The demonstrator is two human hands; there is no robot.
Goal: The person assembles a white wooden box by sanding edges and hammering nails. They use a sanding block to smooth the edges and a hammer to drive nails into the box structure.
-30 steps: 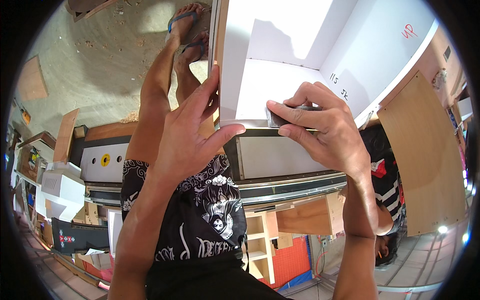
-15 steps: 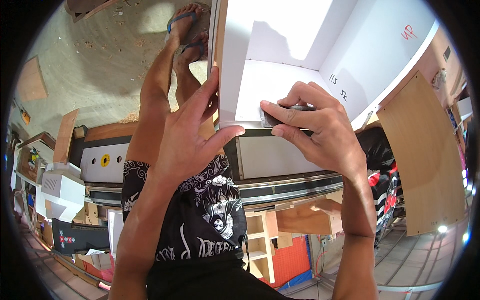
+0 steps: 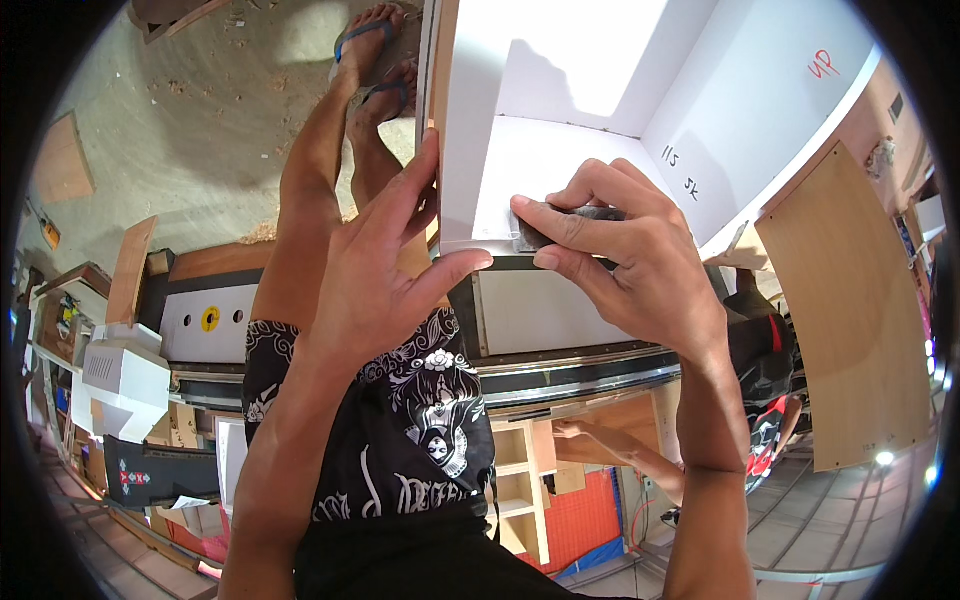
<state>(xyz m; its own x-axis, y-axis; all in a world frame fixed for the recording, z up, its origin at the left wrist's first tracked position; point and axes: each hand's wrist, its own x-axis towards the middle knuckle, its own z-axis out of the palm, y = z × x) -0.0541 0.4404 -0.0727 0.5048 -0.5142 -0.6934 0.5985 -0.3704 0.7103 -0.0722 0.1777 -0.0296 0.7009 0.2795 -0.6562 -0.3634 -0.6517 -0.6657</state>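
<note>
Hands on white panel edge

Panel (image 3: 560, 170), white, part of an open cabinet box, lies in front of the person, its near edge running left to right under both hands. Right hand (image 3: 625, 265) is pinched around a small dark block (image 3: 570, 222), thumb below, fingers curled over the top; block sits on the panel's near edge, long axis along that edge. What the block is cannot be told, mostly hidden by fingers. Left hand (image 3: 385, 270) is spread wide, holding nothing, palm against the panel's left corner, thumb (image 3: 450, 275) stretched right along the near edge, its tip just beside the block. Block lies right of the left hand, inside the right hand's grip, so the right hand is the nearer one. Below the edge, a grey metal face (image 3: 540, 310) of the bench. Person's legs and blue sandals (image 3: 375, 55) on the dusty floor (image 3: 170, 150). Plywood sheet (image 3: 850, 320) leans at right. Another person's arm (image 3: 620, 455) shows low, well apart from the panel.
</note>
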